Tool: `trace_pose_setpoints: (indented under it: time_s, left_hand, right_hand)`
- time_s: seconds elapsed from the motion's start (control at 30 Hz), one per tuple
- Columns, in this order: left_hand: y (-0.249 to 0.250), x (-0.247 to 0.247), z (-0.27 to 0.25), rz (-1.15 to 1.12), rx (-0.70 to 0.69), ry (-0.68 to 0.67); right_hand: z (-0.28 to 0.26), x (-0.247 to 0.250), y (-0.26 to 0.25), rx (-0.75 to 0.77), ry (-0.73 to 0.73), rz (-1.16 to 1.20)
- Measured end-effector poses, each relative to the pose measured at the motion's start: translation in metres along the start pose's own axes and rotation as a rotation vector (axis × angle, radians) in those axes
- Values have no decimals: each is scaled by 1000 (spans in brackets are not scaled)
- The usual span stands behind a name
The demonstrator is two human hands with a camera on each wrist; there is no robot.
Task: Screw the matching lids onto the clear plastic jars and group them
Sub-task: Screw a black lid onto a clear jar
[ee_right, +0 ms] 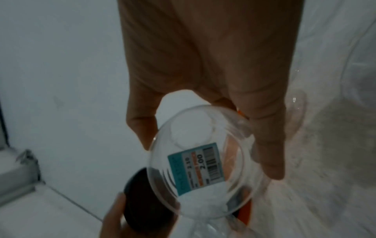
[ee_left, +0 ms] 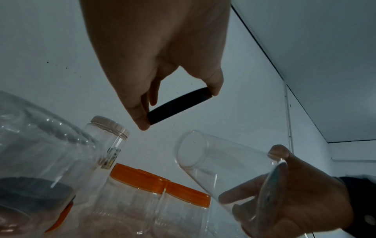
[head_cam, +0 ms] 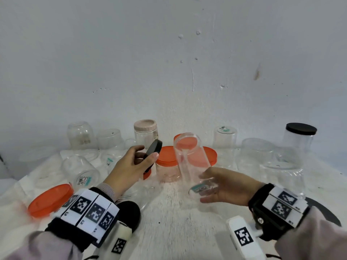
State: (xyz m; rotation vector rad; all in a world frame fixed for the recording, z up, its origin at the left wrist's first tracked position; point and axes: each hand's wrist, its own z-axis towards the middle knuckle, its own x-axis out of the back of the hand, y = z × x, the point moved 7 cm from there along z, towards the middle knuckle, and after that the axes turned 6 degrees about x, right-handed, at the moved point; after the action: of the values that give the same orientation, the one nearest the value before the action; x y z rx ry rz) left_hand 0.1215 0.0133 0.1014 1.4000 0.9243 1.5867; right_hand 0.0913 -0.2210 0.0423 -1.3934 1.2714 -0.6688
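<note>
White tabletop [head_cam: 169, 212] below, the clear jar [head_cam: 189, 158] hangs tilted in midair, right hand [head_cam: 225, 186] gripping its base; left hand [head_cam: 129, 166] pinches a black lid [head_cam: 154, 149] beside its mouth (apparently matching); skewed meeting risks cross-threading, or bumping the orange-lidded jars [head_cam: 167, 162] behind

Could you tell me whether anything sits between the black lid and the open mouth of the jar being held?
Nothing visible does: the black lid in the left hand faces open air before the clear jar held by the right hand.
</note>
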Motion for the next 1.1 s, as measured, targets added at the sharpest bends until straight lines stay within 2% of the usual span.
trace_pose_setpoints:
  time_s: [0.07,0.23,0.4,0.63,0.87,1.1]
  left_hand:
    - [3,0,-1,-2,-2,-5]
    - [7,0,-2,56,-16,-10]
    - [16,-3,-6,71,-58,-9]
    - [24,-14,-12,106,-109,-67]
    - [23,-31,-11,168,-115,-174]
    - [31,-55,-12,259,-166,-284]
  right_hand:
    - [8,-5,9,15,2,-119]
    - [26,-9,27,38,48,-611]
    - [38,-12,41,35,-9,-822]
    - [39,-8,46,50,-25,-923]
    - [30,-10,27,164,-49,-690]
    - [26,-15,21,246,-86,-682]
